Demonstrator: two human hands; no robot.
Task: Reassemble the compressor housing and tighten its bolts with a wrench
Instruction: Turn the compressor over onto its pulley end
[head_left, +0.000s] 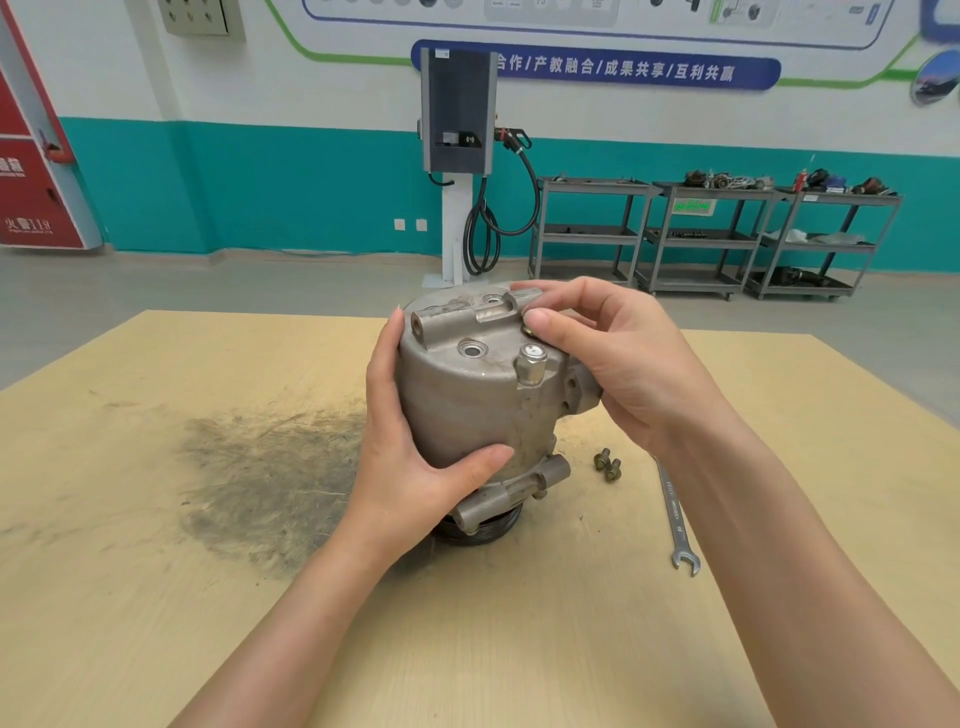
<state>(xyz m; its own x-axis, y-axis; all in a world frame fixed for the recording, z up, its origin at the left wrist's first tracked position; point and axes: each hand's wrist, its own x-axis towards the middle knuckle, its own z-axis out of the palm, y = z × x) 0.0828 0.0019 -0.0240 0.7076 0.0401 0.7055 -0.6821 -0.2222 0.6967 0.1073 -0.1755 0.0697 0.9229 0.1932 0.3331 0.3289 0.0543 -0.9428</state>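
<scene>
Compressor housing (467, 395) stands upright mid-table on its black pulley (483, 530). Left hand (410, 467) wraps its near side. Right hand (613, 358) pinches a bolt (528, 329) at the top face, beside a hex fitting (531, 362). Two loose bolts (608, 464) lie just right of the base; open-end wrench (675, 517) beyond them on the wooden table (156, 597), partly under the right forearm. Dark grease smear (270, 478) left.

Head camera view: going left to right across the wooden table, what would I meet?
Dark grease stain → left hand holding the compressor → two loose bolts → wrench, all on the table.
</scene>
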